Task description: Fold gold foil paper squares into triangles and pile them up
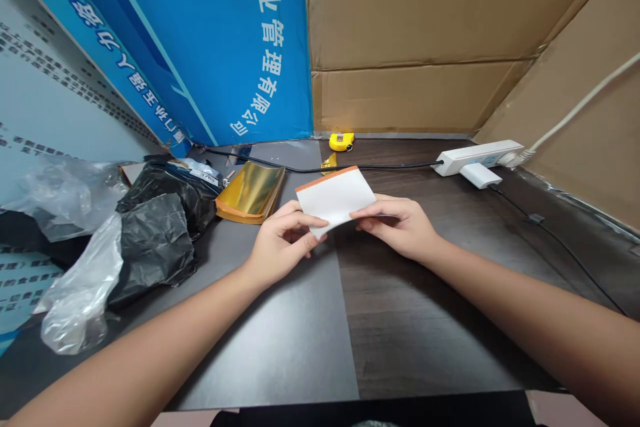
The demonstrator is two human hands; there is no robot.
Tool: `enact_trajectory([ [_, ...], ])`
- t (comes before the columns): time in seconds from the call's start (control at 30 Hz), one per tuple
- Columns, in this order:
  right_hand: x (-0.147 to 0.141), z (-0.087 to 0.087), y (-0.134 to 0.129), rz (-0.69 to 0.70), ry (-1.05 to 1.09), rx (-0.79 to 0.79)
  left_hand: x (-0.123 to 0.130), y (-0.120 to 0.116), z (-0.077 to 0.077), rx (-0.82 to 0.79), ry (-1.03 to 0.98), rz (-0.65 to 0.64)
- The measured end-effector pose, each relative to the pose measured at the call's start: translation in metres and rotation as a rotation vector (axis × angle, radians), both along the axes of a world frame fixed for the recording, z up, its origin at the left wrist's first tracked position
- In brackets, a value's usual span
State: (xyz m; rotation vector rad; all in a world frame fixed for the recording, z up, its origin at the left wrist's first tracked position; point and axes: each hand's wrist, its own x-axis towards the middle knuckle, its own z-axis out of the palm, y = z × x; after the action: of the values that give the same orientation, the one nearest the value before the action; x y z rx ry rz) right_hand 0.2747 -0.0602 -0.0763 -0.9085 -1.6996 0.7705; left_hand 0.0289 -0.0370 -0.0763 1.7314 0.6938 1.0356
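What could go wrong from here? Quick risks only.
The thin white orange-edged sheet, pinched between the left hand and right hand, looks bowed, so it could crease. The shiny gold folded sheets lie against crumpled black plastic bags, which might snag or scuff them.

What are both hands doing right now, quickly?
Left hand: closed, gripping the white rectangular paper sheet with an orange edge.
Right hand: closed, pinching the right side of that sheet.
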Motion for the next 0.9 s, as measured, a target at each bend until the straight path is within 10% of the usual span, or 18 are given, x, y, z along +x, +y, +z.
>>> enact_trajectory([
  [0.33,-0.011,0.000,-0.005,-0.030,0.179,-0.262,0.006,-0.004,-0.003,0.154,-0.083,0.056],
  [0.9,-0.027,-0.001,-0.023,0.144,0.235,-0.396,0.012,-0.012,0.008,-0.443,-0.031,-0.089],
])
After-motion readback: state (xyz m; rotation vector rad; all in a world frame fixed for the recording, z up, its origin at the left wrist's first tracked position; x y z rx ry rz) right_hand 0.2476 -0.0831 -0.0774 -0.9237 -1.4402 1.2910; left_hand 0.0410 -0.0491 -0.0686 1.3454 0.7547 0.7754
